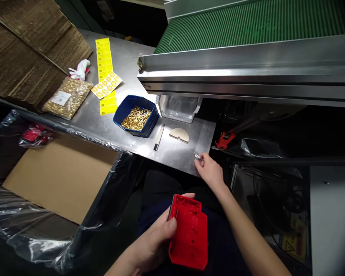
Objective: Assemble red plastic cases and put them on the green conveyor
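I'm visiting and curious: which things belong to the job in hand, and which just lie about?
Seemingly in use:
red plastic shell, in the left hand;
small shiny metal piece, at the right hand's fingertips.

Seemingly lying about:
blue bin of gold-coloured pieces;
white, black-tipped pen;
beige half-round plate.

The left hand (161, 234) and right hand (210, 171) are bare, as are both slender forearms (241, 226). Dark navy clothing (218, 234) covers the lap, looking almost black in places.
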`<state>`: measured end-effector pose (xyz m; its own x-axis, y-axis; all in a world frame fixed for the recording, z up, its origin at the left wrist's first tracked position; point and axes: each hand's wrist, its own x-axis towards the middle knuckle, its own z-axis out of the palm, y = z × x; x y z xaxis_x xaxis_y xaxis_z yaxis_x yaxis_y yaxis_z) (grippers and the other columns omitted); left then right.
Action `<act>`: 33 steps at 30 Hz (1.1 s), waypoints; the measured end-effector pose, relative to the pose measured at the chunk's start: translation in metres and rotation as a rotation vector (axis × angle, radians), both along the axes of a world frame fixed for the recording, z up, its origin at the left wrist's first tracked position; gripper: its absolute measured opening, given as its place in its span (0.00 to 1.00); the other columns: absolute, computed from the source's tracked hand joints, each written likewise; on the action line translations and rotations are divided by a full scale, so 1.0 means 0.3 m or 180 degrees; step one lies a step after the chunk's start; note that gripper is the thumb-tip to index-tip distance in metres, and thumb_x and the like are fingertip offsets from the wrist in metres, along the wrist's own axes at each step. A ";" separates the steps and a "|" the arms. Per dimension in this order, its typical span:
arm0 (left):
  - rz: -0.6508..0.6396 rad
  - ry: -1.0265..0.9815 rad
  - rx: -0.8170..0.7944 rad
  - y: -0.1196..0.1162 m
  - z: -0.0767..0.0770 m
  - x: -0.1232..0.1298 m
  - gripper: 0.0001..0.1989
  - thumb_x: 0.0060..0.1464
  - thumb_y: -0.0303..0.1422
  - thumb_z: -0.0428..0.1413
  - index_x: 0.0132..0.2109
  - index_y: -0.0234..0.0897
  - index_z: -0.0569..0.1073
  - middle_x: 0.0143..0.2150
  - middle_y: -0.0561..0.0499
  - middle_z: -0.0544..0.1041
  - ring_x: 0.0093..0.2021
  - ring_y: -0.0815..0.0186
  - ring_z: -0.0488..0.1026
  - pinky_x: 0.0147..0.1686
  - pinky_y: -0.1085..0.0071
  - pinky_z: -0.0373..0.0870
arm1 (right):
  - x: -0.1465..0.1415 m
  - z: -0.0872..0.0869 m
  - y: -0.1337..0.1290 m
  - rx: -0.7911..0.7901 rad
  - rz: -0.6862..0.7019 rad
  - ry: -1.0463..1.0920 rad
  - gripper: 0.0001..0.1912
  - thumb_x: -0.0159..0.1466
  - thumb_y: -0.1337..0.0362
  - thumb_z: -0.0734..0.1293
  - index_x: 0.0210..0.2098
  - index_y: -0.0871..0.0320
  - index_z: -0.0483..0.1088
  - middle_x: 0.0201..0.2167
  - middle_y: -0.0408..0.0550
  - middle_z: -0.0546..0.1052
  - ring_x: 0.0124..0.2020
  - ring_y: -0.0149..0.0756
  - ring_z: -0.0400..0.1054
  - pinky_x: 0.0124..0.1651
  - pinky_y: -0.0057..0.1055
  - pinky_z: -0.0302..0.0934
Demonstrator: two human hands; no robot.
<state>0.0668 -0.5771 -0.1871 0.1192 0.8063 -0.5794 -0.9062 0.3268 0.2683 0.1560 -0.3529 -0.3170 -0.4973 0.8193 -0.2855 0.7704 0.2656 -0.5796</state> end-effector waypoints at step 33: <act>0.0391 0.1655 -0.0950 0.071 -0.159 -0.052 0.30 0.59 0.52 0.62 0.61 0.46 0.63 0.49 0.46 0.75 0.49 0.55 0.77 0.45 0.62 0.75 | 0.114 0.274 -0.264 -0.1990 0.1322 0.1605 0.23 0.70 0.40 0.61 0.43 0.53 0.74 0.45 0.49 0.76 0.47 0.42 0.70 0.52 0.34 0.64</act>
